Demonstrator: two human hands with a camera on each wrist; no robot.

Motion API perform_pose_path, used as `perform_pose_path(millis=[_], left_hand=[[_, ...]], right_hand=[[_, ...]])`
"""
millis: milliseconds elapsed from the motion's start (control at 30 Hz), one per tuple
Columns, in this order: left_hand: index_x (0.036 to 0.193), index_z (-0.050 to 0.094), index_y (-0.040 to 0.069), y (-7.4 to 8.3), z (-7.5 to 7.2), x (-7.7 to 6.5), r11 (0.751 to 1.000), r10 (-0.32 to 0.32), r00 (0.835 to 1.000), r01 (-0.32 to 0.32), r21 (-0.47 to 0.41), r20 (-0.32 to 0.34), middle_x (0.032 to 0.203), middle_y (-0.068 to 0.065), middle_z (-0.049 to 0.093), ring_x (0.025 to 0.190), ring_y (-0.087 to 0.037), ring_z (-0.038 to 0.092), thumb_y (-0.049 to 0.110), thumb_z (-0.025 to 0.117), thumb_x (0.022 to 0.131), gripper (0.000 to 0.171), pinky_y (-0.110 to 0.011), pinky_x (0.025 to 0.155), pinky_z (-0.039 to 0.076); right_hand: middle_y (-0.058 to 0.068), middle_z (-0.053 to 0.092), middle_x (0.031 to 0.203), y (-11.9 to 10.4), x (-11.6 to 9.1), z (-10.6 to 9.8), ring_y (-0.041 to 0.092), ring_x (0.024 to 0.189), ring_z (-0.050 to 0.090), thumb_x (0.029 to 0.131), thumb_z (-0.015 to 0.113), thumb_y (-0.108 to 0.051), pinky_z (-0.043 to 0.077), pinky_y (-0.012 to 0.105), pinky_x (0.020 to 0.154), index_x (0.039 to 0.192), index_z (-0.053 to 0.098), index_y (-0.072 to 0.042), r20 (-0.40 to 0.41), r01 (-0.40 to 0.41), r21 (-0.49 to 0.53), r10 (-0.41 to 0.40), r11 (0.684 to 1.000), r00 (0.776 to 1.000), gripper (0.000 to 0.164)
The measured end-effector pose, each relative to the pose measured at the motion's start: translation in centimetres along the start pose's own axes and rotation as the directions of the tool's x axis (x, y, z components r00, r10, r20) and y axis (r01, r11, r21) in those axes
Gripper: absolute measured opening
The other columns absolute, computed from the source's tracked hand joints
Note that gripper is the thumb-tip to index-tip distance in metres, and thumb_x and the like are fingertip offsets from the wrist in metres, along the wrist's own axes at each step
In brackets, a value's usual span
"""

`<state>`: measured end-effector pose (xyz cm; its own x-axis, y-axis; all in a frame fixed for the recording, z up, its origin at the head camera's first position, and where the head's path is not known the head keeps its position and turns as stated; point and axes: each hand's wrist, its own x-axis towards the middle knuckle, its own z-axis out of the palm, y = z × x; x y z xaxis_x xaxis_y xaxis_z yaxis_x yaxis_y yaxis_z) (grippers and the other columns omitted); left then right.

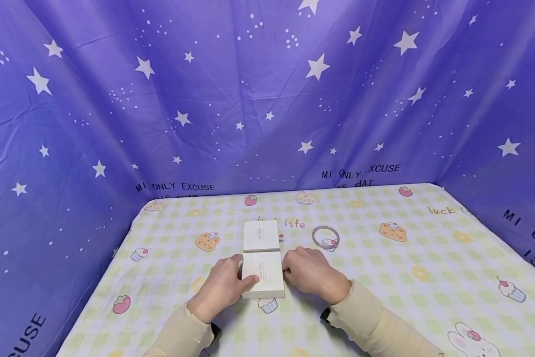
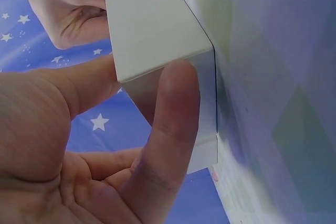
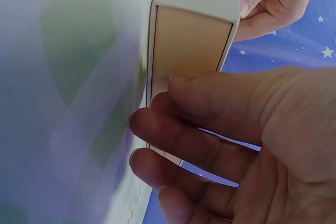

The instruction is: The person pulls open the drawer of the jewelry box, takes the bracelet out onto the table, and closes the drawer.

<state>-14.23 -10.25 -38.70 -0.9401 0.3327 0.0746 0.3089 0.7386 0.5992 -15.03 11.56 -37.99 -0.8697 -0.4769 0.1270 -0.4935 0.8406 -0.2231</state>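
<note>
Near box (image 1: 267,267), far box (image 1: 260,236): two, touching.
Ring (image 1: 314,239): one.
Left hand (image 1: 221,287): one, gripping near box.
Right hand (image 1: 314,272): one, fingers curled at near box; hold indeterminable.

Both forearms (image 1: 374,315) angle inward, left hand (image 1: 222,283) with thumb extended, right hand (image 1: 311,271) with fingers (image 3: 178,132) bent.

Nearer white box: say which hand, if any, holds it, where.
The left hand holds the nearer box at its left side, thumb on top; right hand: cannot tell.

Purple, star-printed curtains (image 1: 222,74) hang around a green-and-white checked tablecloth (image 1: 160,277) with cartoon prints.
</note>
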Motion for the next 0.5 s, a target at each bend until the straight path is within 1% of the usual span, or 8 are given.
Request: perform_pose_path(millis=[167, 300, 400, 500], left_hand=[[0.092, 0.055, 0.004, 0.09, 0.01, 0.03, 1.0, -0.003, 1.0, 0.004, 0.002, -0.002, 0.063, 0.002, 0.051, 0.051, -0.009, 0.046, 0.028, 0.074, 0.083, 0.031, -0.025, 0.047, 0.039], [0.113, 0.056, -0.001, 0.11, -0.02, -0.05, 1.0, -0.001, 1.0, 0.001, -0.006, 0.006, 0.065, 0.001, 0.052, 0.051, -0.009, 0.047, 0.026, 0.074, 0.084, 0.044, -0.025, 0.047, 0.039], [0.126, 0.051, -0.003, 0.11, -0.06, -0.13, 1.0, 0.001, 1.0, 0.0, -0.013, 0.017, 0.066, 0.001, 0.052, 0.051, -0.009, 0.047, 0.026, 0.073, 0.085, 0.055, -0.025, 0.048, 0.04], [0.129, 0.05, -0.003, 0.11, -0.09, -0.18, 1.0, 0.004, 1.0, -0.003, -0.016, 0.022, 0.066, 0.001, 0.052, 0.051, -0.009, 0.047, 0.026, 0.072, 0.085, 0.057, -0.025, 0.048, 0.04]], right_hand=[[-0.01, 0.044, 0.052, 0.02, 0.01, 0.11, 0.01, 0.047, 0.041, 0.077, 0.061, -0.005, 0.034, 0.029, 0.043, 0.05, 0.051, -0.026, 0.008, -0.015, 0.002, 0.015, 1.0, 1.0, 0.035], [-0.009, 0.043, 0.051, 0.03, 0.02, 0.12, 0.011, 0.047, 0.041, 0.076, 0.059, -0.004, 0.033, 0.03, 0.042, 0.048, 0.048, -0.025, 0.013, -0.027, -0.006, 0.027, 1.0, 1.0, 0.037], [-0.008, 0.043, 0.05, -0.02, -0.02, 0.02, 0.012, 0.048, 0.042, 0.075, 0.059, -0.003, 0.034, 0.03, 0.043, 0.047, 0.048, -0.024, 0.019, -0.039, -0.013, 0.039, 0.999, 0.999, 0.037], [-0.008, 0.044, 0.05, -0.09, -0.07, -0.12, 0.013, 0.048, 0.042, 0.074, 0.059, -0.004, 0.034, 0.032, 0.043, 0.046, 0.049, -0.024, 0.024, -0.051, -0.022, 0.051, 0.998, 0.998, 0.036]])
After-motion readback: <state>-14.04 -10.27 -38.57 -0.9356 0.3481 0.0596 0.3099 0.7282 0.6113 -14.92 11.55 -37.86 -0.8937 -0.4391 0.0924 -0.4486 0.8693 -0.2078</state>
